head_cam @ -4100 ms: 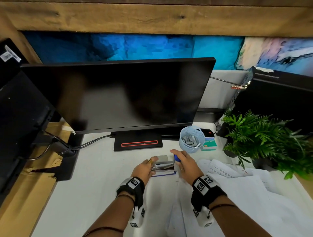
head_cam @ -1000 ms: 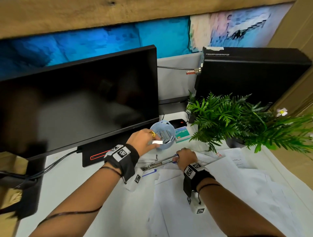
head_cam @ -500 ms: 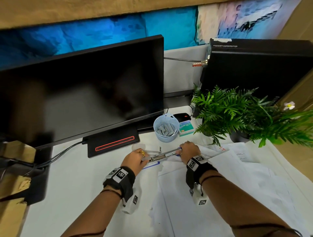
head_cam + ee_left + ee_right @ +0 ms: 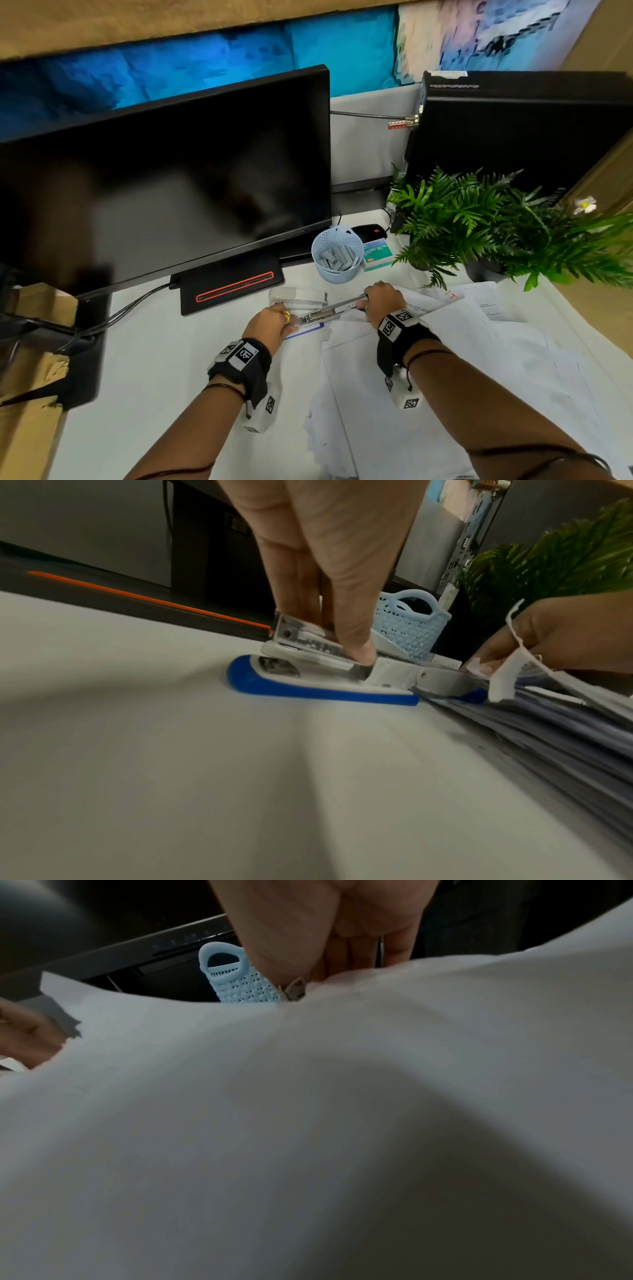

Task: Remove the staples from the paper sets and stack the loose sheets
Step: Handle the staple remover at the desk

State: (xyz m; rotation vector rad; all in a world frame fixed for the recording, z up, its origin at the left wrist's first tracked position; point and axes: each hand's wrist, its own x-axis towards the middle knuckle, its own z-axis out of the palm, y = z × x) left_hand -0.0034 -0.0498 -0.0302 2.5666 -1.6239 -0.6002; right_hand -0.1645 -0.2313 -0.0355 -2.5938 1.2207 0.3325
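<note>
Both hands were clamped on the blue-and-white plastic stapler (image 4: 322,677): left hand (image 4: 270,323) pinching its metal magazine, right hand (image 4: 383,303) gripping the rear end (long axis left-right, btwn hands), white paper sheets (image 4: 445,394) lying nearer the right.

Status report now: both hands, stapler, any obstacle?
Left hand grips stapler front, right hand holds its rear end. Stapler on desk beside paper pile. No obstacle seen.

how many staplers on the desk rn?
1: the blue-based stapler lies opened in front of the monitor stand, both hands on it. Papers could hide another.
</note>
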